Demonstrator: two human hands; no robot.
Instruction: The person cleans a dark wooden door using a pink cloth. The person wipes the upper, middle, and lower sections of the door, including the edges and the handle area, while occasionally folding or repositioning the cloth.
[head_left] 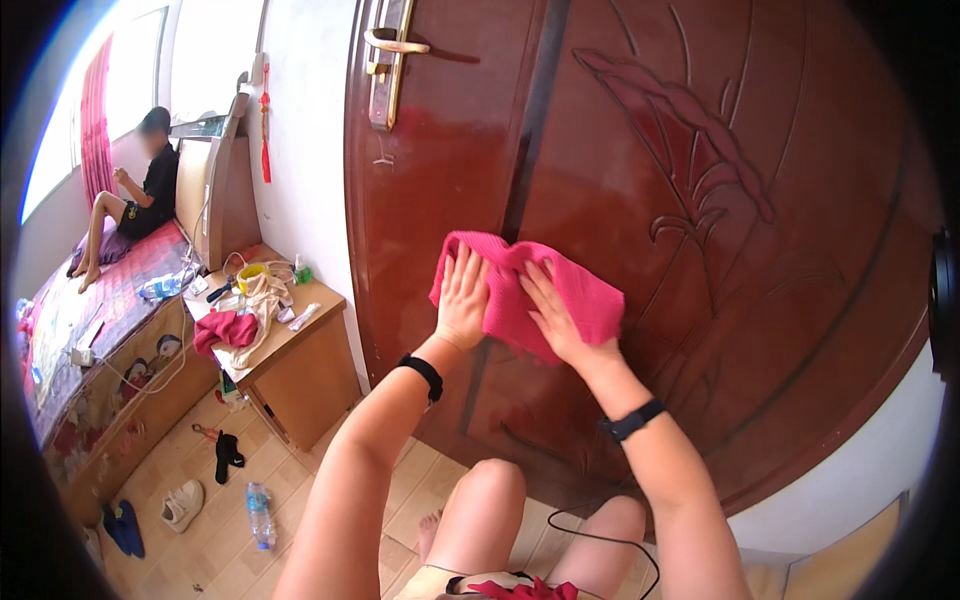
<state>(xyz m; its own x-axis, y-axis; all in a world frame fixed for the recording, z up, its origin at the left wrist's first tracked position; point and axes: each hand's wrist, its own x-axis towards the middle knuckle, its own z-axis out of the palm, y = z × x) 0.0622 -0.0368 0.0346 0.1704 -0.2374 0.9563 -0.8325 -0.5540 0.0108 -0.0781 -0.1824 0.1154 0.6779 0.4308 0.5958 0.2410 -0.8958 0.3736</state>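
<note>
A bright pink cloth (590, 290) lies spread against a glossy dark red-brown door (440, 200) with carved plant shapes. My left hand (463, 300) presses flat on the cloth's left part, fingers stretched upward. On the middle of the same cloth, my right hand (560, 318) also lies flat with its fingers extended. Each wrist wears a black band. Above and to the left of the cloth is the door's gold lever handle (395, 45). More pink fabric (525, 588) shows at my lap.
At left, a wooden cabinet (310, 370) bears a dark pink cloth (226, 328), a yellow cup and a small green bottle. Beyond it a person (150, 185) sits on a bed (100, 330). On the tiled floor are a plastic bottle (260, 515), a white shoe (182, 505) and blue slippers (123, 528).
</note>
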